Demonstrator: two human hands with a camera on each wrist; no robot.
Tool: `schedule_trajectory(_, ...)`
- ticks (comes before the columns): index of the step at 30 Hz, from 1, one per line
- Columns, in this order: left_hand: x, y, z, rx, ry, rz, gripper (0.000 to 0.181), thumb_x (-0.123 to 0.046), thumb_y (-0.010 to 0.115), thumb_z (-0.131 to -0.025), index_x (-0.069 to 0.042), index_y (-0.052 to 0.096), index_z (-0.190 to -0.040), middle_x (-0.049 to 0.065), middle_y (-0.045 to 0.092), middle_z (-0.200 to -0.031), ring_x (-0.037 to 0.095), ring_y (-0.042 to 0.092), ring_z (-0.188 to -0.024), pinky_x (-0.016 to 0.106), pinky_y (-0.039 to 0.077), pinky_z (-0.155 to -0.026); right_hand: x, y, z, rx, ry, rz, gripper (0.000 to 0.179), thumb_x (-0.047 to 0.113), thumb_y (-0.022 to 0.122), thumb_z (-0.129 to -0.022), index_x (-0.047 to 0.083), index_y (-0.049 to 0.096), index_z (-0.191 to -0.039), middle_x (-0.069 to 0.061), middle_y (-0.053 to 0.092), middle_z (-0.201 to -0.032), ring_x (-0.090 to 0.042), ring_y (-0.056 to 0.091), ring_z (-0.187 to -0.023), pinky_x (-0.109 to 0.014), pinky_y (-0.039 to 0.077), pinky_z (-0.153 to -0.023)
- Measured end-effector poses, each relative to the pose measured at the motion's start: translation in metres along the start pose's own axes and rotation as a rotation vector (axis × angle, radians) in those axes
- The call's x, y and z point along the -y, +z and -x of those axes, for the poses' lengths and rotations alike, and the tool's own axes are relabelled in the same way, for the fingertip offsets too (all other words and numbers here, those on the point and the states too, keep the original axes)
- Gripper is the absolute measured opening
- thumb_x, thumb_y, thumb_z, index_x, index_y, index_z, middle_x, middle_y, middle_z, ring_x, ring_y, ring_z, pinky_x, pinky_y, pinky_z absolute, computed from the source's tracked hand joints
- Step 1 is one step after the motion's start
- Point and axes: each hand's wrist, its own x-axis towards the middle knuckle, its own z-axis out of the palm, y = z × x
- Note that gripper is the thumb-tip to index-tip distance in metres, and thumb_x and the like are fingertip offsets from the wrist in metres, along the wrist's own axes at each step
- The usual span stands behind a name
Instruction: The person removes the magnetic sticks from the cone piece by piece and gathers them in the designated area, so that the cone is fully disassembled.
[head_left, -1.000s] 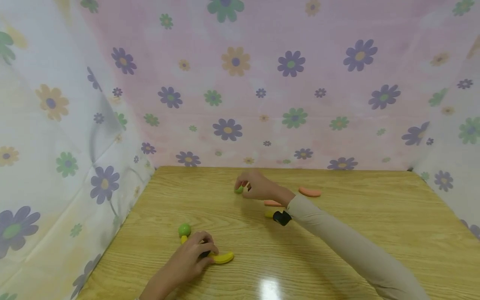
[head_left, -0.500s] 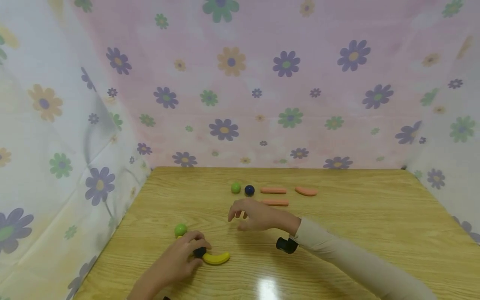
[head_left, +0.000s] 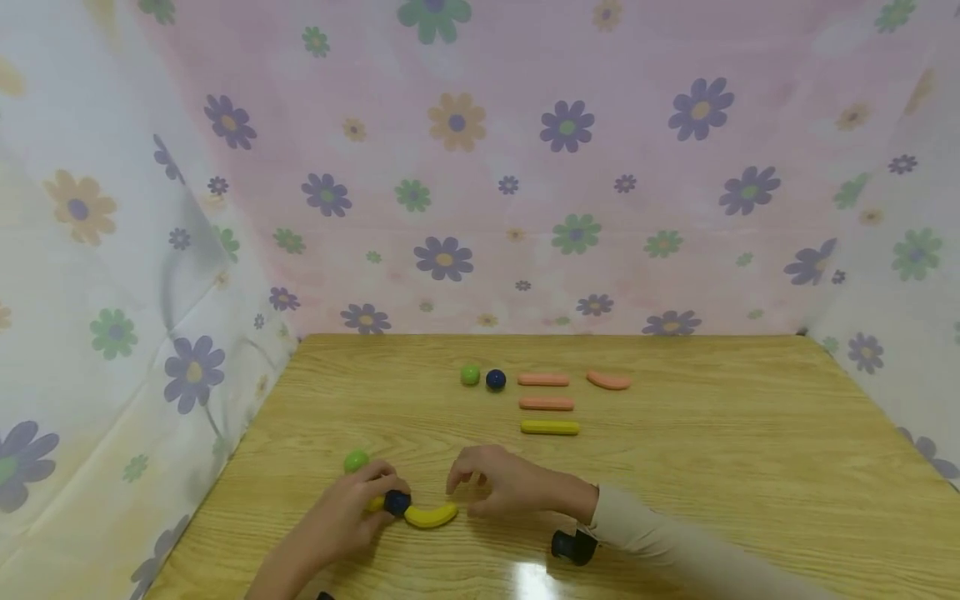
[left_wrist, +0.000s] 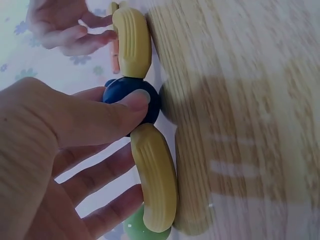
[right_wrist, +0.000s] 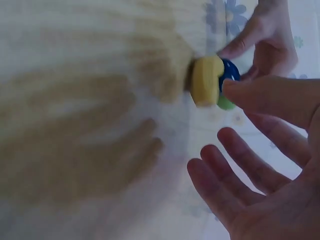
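Observation:
A dark blue ball sits between two curved yellow pieces, and my left hand pinches it, thumb in front and fingers behind. One curved yellow piece extends right from the ball. The other yellow piece leads to a green ball, partly hidden behind it in the left wrist view. My right hand hovers just right of the near yellow piece's free end, fingers spread and loosely bent, holding nothing. In the right wrist view its fingers are apart from the yellow piece.
Further back on the wooden table lie a green ball, a blue ball, two straight orange sticks, a curved orange piece and a straight yellow stick. Flowered cloth walls the back and sides.
My right hand has left the green ball at the back and come toward me, near the yellow piece's end. My left hand stays at the blue ball.

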Motion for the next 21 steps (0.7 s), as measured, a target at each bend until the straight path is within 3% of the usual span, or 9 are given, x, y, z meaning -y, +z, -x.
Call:
schedule_trajectory(8, -0.003, 0.005, -0.004, 0.004, -0.001, 0.027, 0.033, -0.008, 0.079, -0.075, -0.020, 0.067, -0.103, -0.010, 0.055, -0.104, 0.011, 0.059, -0.091, 0.031, 0.053, -0.075, -0.001, 0.026, 0.002, -0.109, -0.021, -0.063, 0.030, -0.003, 0.072, -0.077, 0.013, 0.067, -0.102, 0.009, 0.059, -0.099, -0.004, 0.055, -0.088, -0.019, 0.047, -0.077)
schedule_trajectory(15, -0.007, 0.008, -0.007, 0.014, -0.018, 0.065, 0.033, -0.008, 0.079, -0.076, -0.020, 0.066, -0.104, -0.012, 0.054, -0.104, 0.009, 0.059, -0.092, 0.029, 0.052, -0.075, 0.000, 0.032, 0.005, -0.189, 0.003, -0.142, 0.028, -0.009, 0.069, -0.075, 0.012, 0.068, -0.094, 0.006, 0.061, -0.093, -0.004, 0.058, -0.084, -0.019, 0.049, -0.072)
schedule_trajectory(21, -0.008, 0.010, -0.008, 0.029, -0.039, 0.075, 0.033, -0.008, 0.078, -0.077, -0.021, 0.066, -0.104, -0.013, 0.053, -0.103, 0.008, 0.058, -0.090, 0.028, 0.052, -0.075, -0.001, 0.034, 0.007, -0.211, 0.051, -0.184, 0.027, -0.009, 0.071, -0.076, 0.013, 0.070, -0.091, 0.006, 0.063, -0.091, -0.004, 0.059, -0.082, -0.019, 0.050, -0.071)
